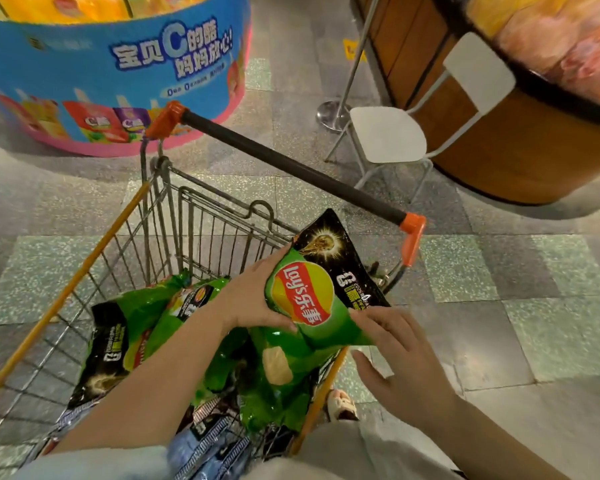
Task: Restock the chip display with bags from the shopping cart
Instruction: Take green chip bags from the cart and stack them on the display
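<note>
Wire shopping cart (pixel 160 216) holds green-and-black chip bags (pixel 132 317). Left hand (pixel 253 292) grips a green chip bag (pixel 312 306); right hand (pixel 402 362) fingers spread, touching it.

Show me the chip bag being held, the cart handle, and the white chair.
chip bag (pixel 309 299), head view, on its red and yellow logo
cart handle (pixel 291 168), head view, mid black bar
white chair (pixel 388 133), head view, on seat

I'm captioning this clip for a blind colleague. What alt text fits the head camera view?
A person's left hand grips a green chip bag lifted over a wire shopping cart holding more green bags, while the right hand touches the bag's lower corner. Beyond the cart stand a blue round display, a white chair and a wooden stand.
</note>
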Available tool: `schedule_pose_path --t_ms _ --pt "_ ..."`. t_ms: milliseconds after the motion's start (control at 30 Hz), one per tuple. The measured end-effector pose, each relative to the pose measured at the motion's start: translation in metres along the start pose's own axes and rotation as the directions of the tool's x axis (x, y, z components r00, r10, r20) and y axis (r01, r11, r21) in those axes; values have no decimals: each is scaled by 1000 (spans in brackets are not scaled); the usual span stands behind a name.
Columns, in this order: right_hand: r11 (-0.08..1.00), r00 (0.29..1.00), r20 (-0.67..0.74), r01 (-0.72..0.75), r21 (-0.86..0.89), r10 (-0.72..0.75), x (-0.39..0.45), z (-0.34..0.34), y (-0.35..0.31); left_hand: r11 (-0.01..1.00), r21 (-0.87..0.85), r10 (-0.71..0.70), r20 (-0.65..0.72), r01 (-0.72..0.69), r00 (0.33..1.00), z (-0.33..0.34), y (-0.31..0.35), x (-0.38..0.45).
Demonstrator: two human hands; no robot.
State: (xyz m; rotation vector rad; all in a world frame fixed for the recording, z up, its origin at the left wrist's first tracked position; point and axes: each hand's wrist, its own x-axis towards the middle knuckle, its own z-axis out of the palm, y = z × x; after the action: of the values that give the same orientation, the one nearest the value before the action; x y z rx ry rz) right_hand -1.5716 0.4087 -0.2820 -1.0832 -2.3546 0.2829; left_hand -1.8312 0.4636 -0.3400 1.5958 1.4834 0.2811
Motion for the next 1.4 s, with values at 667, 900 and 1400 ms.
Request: schedule_pose_path --t_ms 667,900,1400 --pt "785 814 423 -541 301 398 -47 49 -37 994 94 -21 -288 50 957 3 48 -57" --pt "776 938 152 -343 530 311 -56 6 -28 965 262 111 -521 34 846 22 129 -92" --pt "716 659 -329 -484 503 676 -244 -154 65 928 -24 333 -394 -372 857 253 312 -85"
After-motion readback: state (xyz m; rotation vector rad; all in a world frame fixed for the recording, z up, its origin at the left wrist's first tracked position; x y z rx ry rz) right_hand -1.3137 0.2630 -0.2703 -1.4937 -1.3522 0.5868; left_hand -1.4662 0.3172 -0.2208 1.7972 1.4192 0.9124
